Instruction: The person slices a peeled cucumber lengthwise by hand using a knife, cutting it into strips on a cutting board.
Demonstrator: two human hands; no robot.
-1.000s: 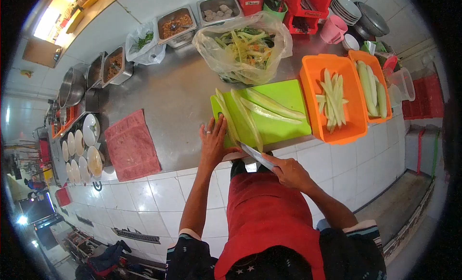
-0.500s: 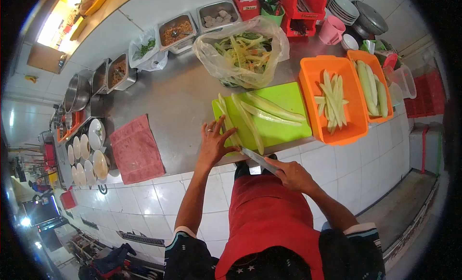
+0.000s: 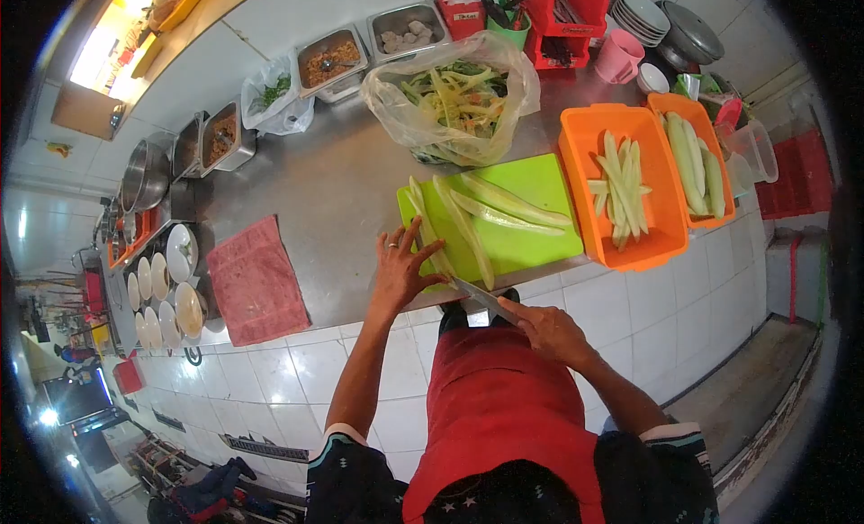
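On the green cutting board [image 3: 531, 177] lie several long, pale cucumber pieces [image 3: 463, 227]. My left hand [image 3: 398, 270] is at the board's left edge, thumb and fingertips holding down the leftmost cucumber strip [image 3: 419, 203]. A knife [image 3: 483, 296] is gripped in my right hand [image 3: 551, 332], below the board's front edge. Its blade points up and left, the tip at the near end of that strip, close to my left thumb. Cut sticks [image 3: 621, 186] lie in the orange tub [image 3: 664, 247] to the right.
A second orange tub [image 3: 727, 220] holds whole peeled cucumbers [image 3: 686, 168]. Behind the board stands a plastic bag [image 3: 382, 92] of vegetable scraps. Metal food trays [image 3: 432, 51] line the wall. A red cloth [image 3: 258, 281] and several plates [image 3: 189, 310] are on the left.
The knife and my right hand have shifted very slightly. My left hand stays on the same cucumber strip.
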